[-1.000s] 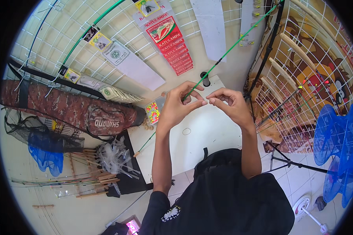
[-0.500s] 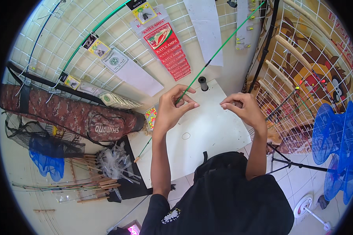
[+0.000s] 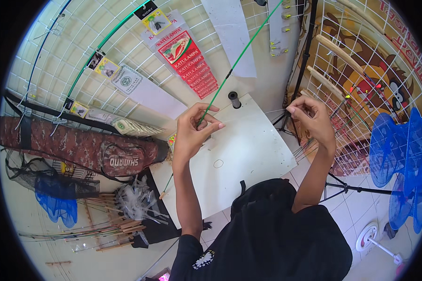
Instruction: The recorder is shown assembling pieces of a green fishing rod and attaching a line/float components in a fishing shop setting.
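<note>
Against the rear wall we see a white wire-grid display panel [image 3: 79, 61] hung with carded packets, and below it, at left, a long camouflage-patterned fabric rod bag [image 3: 79, 147] lying roughly level. Centrally, a flat white rectangular board [image 3: 248, 164] serves as the work surface, matte and smooth, with a small black cylindrical spool [image 3: 233, 99] standing upright near its far edge. At right we note blue mesh folding nets [image 3: 398, 159], and at lower left a bundle of thin wooden-handled sticks [image 3: 103, 229].

We hold a slender green fishing rod [image 3: 239, 58], a thin, smooth, tapering shaft. Its long axis runs diagonally, from the lower left, where its wooden butt end shows beside the board's left edge, up to the upper right, where it leaves the top of the view. The rod passes above the board's far left corner.

Our left hand [image 3: 194, 133] grips the rod: thumb and forefinger are pinched together on the shaft, which emerges upward from between the fingertips, the remaining fingers curled beneath. Our right hand [image 3: 312, 117] is raised well apart to the right, over the board's right edge, thumb and forefinger pressed together on a fine, pale fishing line [image 3: 274, 111] that stretches leftward toward the rod.
</note>
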Demonstrator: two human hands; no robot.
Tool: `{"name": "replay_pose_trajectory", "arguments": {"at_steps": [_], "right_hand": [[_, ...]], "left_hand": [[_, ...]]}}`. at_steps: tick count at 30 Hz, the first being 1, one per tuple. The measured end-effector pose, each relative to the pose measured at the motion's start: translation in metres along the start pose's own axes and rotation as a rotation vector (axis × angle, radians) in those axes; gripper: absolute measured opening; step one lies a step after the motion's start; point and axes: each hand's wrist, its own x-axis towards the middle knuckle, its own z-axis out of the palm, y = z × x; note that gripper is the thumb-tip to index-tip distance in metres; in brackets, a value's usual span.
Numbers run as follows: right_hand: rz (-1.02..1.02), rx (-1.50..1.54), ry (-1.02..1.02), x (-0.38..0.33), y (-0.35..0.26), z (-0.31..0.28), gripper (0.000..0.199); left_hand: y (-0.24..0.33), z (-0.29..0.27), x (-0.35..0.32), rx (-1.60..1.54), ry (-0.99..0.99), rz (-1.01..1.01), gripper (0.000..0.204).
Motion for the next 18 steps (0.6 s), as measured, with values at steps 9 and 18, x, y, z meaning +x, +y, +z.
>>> {"name": "replay_pose_trajectory", "arguments": {"at_steps": [9,18], "right_hand": [[-0.030,0.034,0.077,-0.004,0.003,-0.014,0.011],[-0.046,0.156,0.079,0.000,0.009,-0.015,0.013]], "left_hand": [[-0.002,-0.001,0.002,-0.005,-0.009,-0.007,0.035],[-0.005,0.000,0.005,-0.013,-0.021,-0.006,0.035]]}}
